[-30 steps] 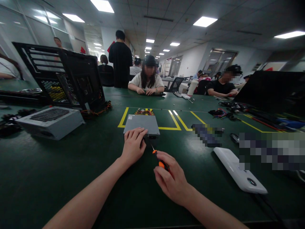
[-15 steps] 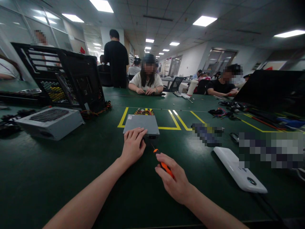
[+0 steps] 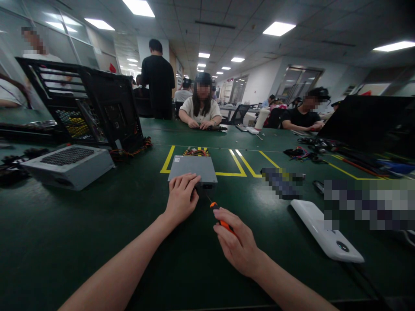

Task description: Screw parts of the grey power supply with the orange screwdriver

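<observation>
A grey computer power supply (image 3: 191, 167) sits on the green table in front of me, a bundle of coloured wires (image 3: 196, 152) at its far side. My left hand (image 3: 181, 192) lies over its near left edge, fingers on the top and thumb down at the front face, holding it. In my right hand (image 3: 236, 242) is an orange and black screwdriver (image 3: 213, 206), gripped by its handle. Its thin shaft points up and left toward the front face, below the power socket (image 3: 208, 186). Whether the tip touches a screw I cannot tell.
At left stand a second power supply (image 3: 69, 166) and an open black computer case (image 3: 113, 112). A white phone-shaped device (image 3: 326, 231) with a cable lies at right, near tangled cables (image 3: 300, 153). Yellow tape (image 3: 231, 174) marks the table. A person (image 3: 201, 108) sits opposite.
My right hand and the screwdriver have shifted very slightly right, and less of the orange handle shows. My left hand and the power supply stay put. A person at far left has moved left.
</observation>
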Motion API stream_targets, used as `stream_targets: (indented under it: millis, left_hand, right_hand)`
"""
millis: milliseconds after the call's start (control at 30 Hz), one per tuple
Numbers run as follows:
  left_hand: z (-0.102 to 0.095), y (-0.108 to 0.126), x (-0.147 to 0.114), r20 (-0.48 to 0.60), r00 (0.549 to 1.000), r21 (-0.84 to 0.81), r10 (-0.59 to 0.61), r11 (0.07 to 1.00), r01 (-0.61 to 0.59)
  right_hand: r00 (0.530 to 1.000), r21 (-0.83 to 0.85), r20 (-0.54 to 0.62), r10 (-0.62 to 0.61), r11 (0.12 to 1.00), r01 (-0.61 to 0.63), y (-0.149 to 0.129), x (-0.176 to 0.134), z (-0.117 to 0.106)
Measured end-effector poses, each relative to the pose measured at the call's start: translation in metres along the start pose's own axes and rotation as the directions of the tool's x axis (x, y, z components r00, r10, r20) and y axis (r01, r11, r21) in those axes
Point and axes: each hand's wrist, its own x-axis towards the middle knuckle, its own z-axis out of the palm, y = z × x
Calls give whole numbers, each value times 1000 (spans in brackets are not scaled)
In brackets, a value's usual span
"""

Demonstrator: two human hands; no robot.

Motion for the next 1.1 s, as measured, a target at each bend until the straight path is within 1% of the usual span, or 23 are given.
stream_targets:
  millis: [200, 367, 467, 567, 633, 700, 733, 767, 800, 867, 900, 933, 967, 1000, 1100]
  left_hand:
    - [0, 0, -1, 1, 1000, 3, -7, 1000, 7]
    - [0, 1, -1, -1, 1000, 1, -4, 1000, 4]
    - [1, 0, 0, -5, 1000, 3, 0, 1000, 0]
    - [0, 0, 0, 0, 1000, 7, -2, 1000, 2]
    - [-3, 2, 0, -6, 1000, 15, 3, 1000, -3]
    - [-8, 8, -2, -2, 999, 8, 45, 999, -45]
    - [-11, 12, -3, 23, 995, -15, 96, 995, -96]
    - [-14, 16, -4, 70, 983, -53, 167, 985, -163]
    - [-17, 20, -5, 132, 959, -106, 250, 966, -237]
    - [-19, 28, -8, 249, 886, -216, 391, 914, -342]
    - [-18, 30, -10, 290, 855, -255, 430, 896, -364]
    - [-16, 32, -11, 315, 837, -279, 448, 887, -369]
    - [-14, 32, -12, 324, 830, -295, 454, 882, -367]
    - [-11, 30, -13, 318, 833, -307, 453, 880, -361]
    - [-5, 24, -15, 237, 877, -324, 418, 885, -334]
  right_hand:
    - [1000, 12, 14, 9, 1000, -9, -1, -1, 1]
    - [998, -16, 62, 30, 999, -29, 1, -5, 4]
    - [996, 18, 84, 6, 1000, -7, 2, -5, 4]
    - [998, 128, 63, -9, 992, 1, 0, -3, -1]
    - [999, 183, 25, -43, 982, 38, -1, -1, -6]
    - [997, 219, -27, -74, 973, 78, 0, -1, -11]
    - [996, 227, -66, -59, 971, 72, 1, -2, -13]
    - [994, 236, -110, -26, 970, 51, 2, -3, -14]
    - [989, 246, -149, 19, 969, 19, 3, -5, -15]
    - [976, 270, -199, 88, 962, -32, 5, -10, -15]
    - [972, 283, -212, 104, 958, -41, 6, -11, -15]
    - [971, 304, -208, 118, 951, -51, 6, -12, -14]
    - [970, 332, -195, 142, 941, -71, 5, -13, -13]
    - [967, 359, -182, 175, 928, -100, 3, -12, -12]
    - [951, 436, -110, 289, 874, -215, -6, -7, -10]
